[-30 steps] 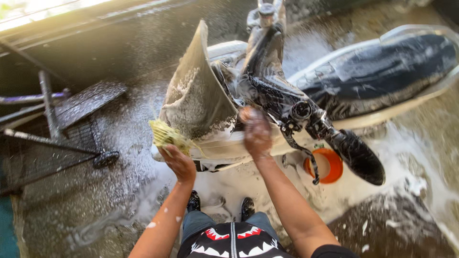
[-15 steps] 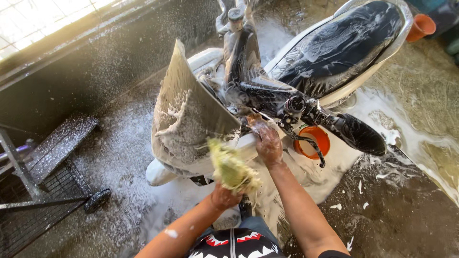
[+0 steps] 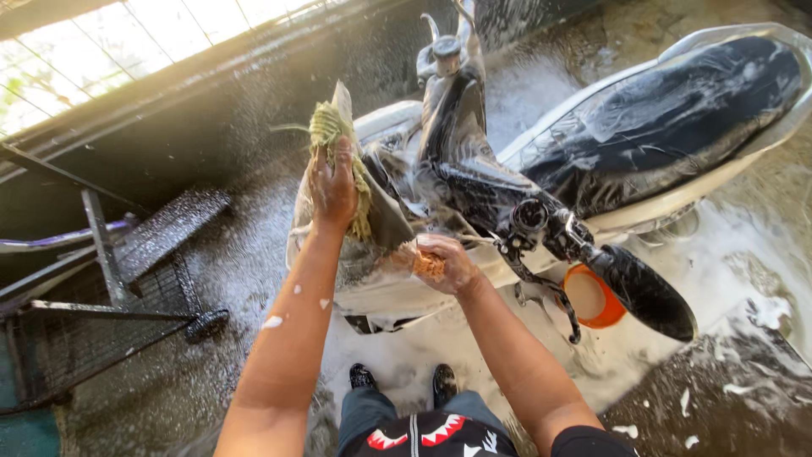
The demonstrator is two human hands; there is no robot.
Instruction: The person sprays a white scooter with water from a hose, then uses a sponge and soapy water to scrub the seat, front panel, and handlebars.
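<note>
The left hand (image 3: 332, 188) is raised against the front of a soapy white and black motor scooter (image 3: 541, 182), its fingers closed over a shaggy yellow-green wash mitt of thick wet strands (image 3: 337, 152). The mitt is pressed to the upper edge of the scooter's foam-streaked front shield (image 3: 372, 216), with strands hanging down below the palm. The right hand (image 3: 440, 264) sits lower, just beside the shield's base, fingers curled around a small orange-tan sponge or cloth (image 3: 429, 267) — it is too lathered to tell which. Both forearms are flecked with foam.

The scooter leans across the upper middle of the view: the glossy black seat (image 3: 677, 118) runs to the upper right, the black handlebar grip (image 3: 643, 292) juts toward the lower right, and a mirror stem (image 3: 446, 52) rises at the top. An orange plastic bucket (image 3: 595, 298) stands on the ground under the handlebar, partly hidden by it. White suds spread over the wet concrete floor (image 3: 744, 372) around the scooter. To the left stands a dark metal wire-mesh cart on small wheels (image 3: 110, 279) — well apart from both hands. The person's black shoes (image 3: 402, 381) show at the bottom edge.
</note>
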